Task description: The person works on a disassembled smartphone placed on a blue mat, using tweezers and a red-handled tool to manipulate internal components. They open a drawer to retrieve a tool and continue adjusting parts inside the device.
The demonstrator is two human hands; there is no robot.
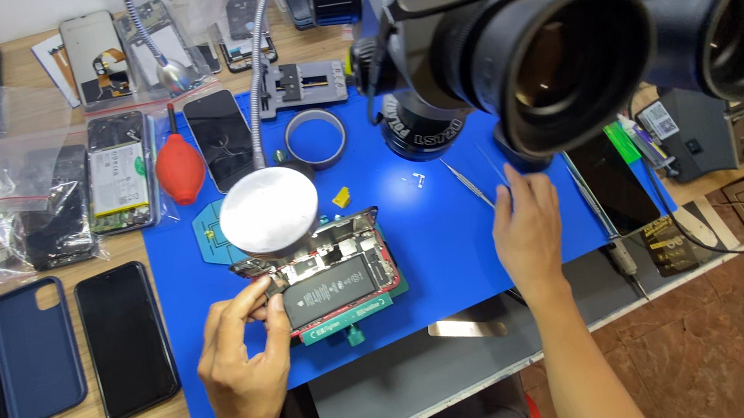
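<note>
An opened phone (335, 275) with a red frame and a black battery lies clamped in a green holder (350, 320) on a blue mat (454, 226). My left hand (241, 354) pinches at the phone's lower left edge, fingers closed on it. My right hand (527, 229) rests further right on the mat, fingers reaching up toward the microscope's (545, 42) underside; what they hold is hidden. Thin metal tweezers (470, 184) lie just left of that hand. A round lamp head (269, 212) on a flexible neck hangs over the phone's top.
Black microscope eyepieces fill the upper right. On the wooden table left of the mat lie a black phone (126, 337), a blue case (36, 350), bagged phone parts (24, 209) and a red air blower (179, 165). A tape ring (315, 138) and a metal jig (303, 86) sit at the mat's back.
</note>
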